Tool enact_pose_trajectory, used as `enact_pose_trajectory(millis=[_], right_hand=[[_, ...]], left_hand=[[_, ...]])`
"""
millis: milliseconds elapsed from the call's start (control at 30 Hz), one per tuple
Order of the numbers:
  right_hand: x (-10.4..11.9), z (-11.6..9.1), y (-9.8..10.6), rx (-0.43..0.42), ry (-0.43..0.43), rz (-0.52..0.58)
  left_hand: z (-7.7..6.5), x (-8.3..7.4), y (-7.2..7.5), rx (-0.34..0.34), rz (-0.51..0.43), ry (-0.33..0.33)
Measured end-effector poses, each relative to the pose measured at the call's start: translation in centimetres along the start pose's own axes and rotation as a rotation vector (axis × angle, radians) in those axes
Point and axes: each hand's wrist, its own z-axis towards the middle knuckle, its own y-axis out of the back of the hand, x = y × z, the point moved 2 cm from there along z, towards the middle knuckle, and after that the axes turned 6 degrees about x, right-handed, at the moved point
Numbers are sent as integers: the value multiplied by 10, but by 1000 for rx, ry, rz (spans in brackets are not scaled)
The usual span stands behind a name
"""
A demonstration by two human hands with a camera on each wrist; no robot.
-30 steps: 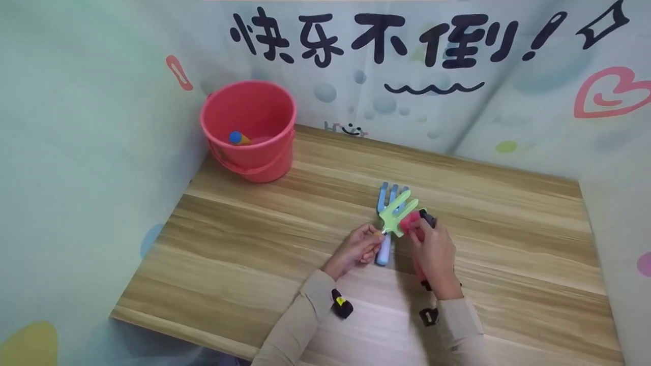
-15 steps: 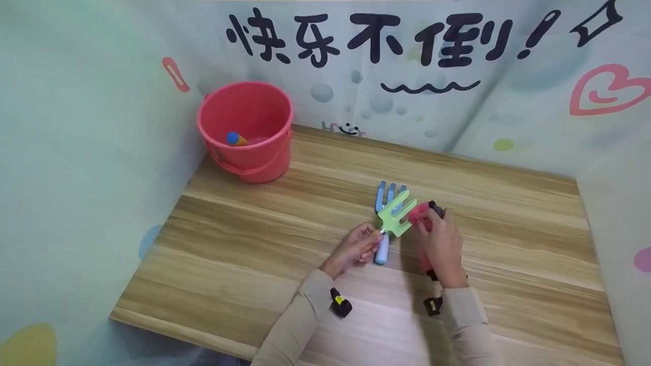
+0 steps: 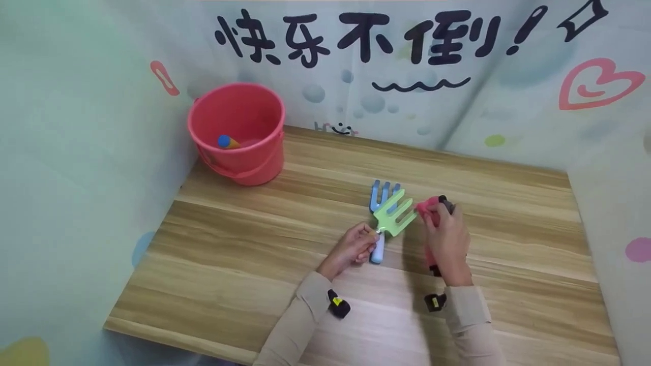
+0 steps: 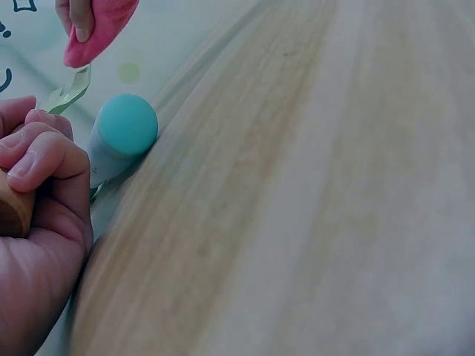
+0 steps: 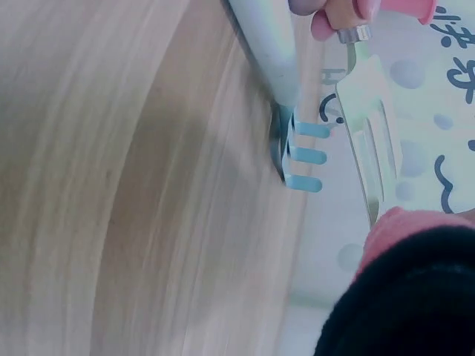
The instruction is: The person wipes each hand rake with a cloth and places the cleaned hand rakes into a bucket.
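In the head view, my left hand (image 3: 351, 247) grips the wooden handle (image 4: 13, 211) of a light green hand fork (image 3: 392, 216), its tines pointing up and right. My right hand (image 3: 447, 239) pinches a fuzzy pink cloth (image 3: 430, 203) with black edging, at the tip of a tine. In the left wrist view the cloth (image 4: 100, 33) touches the fork's end. A blue three-pronged hand rake (image 3: 377, 201) lies on the table beneath the fork, partly covered by it. Its pale handle (image 5: 267, 44) shows in the right wrist view.
A pink bucket (image 3: 239, 117) stands at the table's back left, with a blue-ended stick (image 3: 225, 141) inside. Printed fabric walls (image 3: 325, 46) border the wood-grain table (image 3: 229, 244) at the back and sides.
My right hand has slid the pink cloth right and slightly up along the green fork's tines toward their tips. The left hand keeps its grip; the fork's face has turned a little.
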Motion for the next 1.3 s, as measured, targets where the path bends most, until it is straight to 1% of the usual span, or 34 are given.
enact_pose_trajectory(millis=[133,233,300,467,567,700,833,967,1100,1300], right_hand=[[4,-3,-1,-43,33,31],[9,-5,-2,-34,78,53],[13,-7,-6,-2,127,58],[25,-15,-22,124,263,46],[30,-20,-30,164,294,29],[31,-23,-36,175,261,11],[33,-22,-35,186,209,-3],[34,-20,-35,199,177,-35],[33,-19,-35,199,146,-67],[30,-16,-34,204,107,-82]], left_hand=[[0,2,1,6,-26,3],[1,2,1,0,-23,4],[1,2,1,4,-17,0],[-1,1,1,14,3,-16],[-1,0,0,15,16,-25],[0,0,-1,14,29,-17],[0,0,0,19,40,-16],[0,0,0,27,55,-9],[0,0,0,18,65,1],[0,0,-1,14,78,-14]])
